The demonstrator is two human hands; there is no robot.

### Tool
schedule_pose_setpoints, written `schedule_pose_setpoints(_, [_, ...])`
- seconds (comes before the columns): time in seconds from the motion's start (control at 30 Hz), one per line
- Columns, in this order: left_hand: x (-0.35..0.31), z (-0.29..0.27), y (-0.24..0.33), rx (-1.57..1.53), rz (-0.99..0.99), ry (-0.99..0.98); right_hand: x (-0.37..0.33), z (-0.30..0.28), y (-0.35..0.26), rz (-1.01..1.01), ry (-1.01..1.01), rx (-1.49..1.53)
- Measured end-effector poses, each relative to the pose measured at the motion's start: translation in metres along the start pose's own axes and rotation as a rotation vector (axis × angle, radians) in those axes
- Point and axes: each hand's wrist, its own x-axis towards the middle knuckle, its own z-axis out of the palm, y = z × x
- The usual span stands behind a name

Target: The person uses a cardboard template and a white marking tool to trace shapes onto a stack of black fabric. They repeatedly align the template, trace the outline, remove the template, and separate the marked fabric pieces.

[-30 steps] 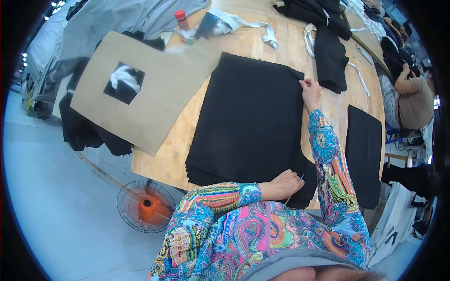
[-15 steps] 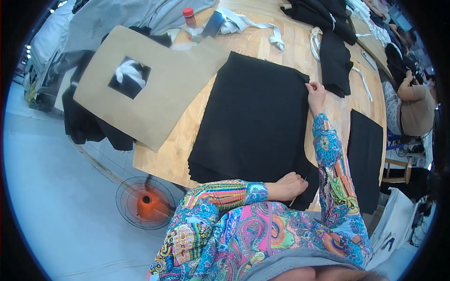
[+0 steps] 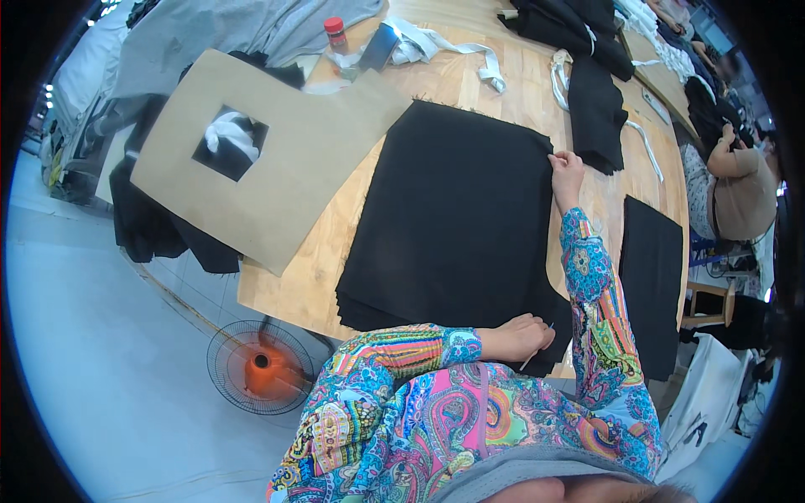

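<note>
A stack of black fabric panels [image 3: 453, 218] lies on the wooden table in front of me, its layered edges showing at the near left corner. With closed fingertips my right hand [image 3: 568, 176] pinches the fabric at its far right corner. My left hand [image 3: 518, 337] rests on the near right part of the stack, fingers curled round a thin white stick-like tool [image 3: 528, 360]. What kind of tool it is cannot be made out, since the hand covers most of it.
A tan cardboard pattern [image 3: 285, 210] with a square hole overlaps the table's left edge. Another black fabric stack [image 3: 650, 285] lies at right. Far back are a red-lidded jar [image 3: 335, 35], white strips [image 3: 461, 44] and black bundles [image 3: 597, 109]. An orange fan [image 3: 264, 369] stands below; a person [image 3: 742, 189] sits at right.
My left hand has shifted slightly to the right along the near part of the fabric. My right hand keeps its pinch at the far right corner.
</note>
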Motion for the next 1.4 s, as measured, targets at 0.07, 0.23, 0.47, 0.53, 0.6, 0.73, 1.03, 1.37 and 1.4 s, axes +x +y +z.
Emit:
schedule_pose_setpoints(0.07, [-0.011,-0.024,0.005,-0.009,-0.069,-0.009,-0.002,0.002,-0.005,-0.113,0.042,-0.058])
schedule_pose_setpoints(0.23, [-0.105,-0.141,0.019,0.191,-0.241,0.702,-0.035,-0.026,-0.058,-0.333,-0.057,-0.003])
schedule_pose_setpoints(0.47, [-0.31,-0.25,-0.034,0.606,-0.763,2.057,-0.119,-0.038,-0.171,-0.651,-0.483,0.014])
schedule_pose_setpoints(0.53, [-0.328,-0.252,-0.036,0.658,-0.937,2.074,-0.133,-0.032,-0.183,-0.722,-0.551,-0.022])
schedule_pose_setpoints(0.6, [-0.339,-0.25,-0.046,0.637,-0.959,2.042,-0.139,-0.029,-0.184,-0.772,-0.6,-0.088])
schedule_pose_setpoints(0.73, [-0.325,-0.258,-0.034,0.402,-0.948,2.064,-0.151,-0.019,-0.169,-0.764,-0.65,-0.207])
schedule_pose_setpoints(1.03, [-0.32,-0.302,0.015,0.819,-0.319,1.851,-0.149,-0.018,-0.169,-0.719,-0.725,-0.22])
schedule_pose_setpoints(1.37, [-0.25,-0.316,0.158,0.632,0.268,1.794,-0.036,-0.104,-0.206,-0.473,-0.385,0.282])
schedule_pose_setpoints(1.4, [-0.248,-0.315,0.161,0.555,0.327,1.805,-0.026,-0.115,-0.202,-0.473,-0.341,0.345])
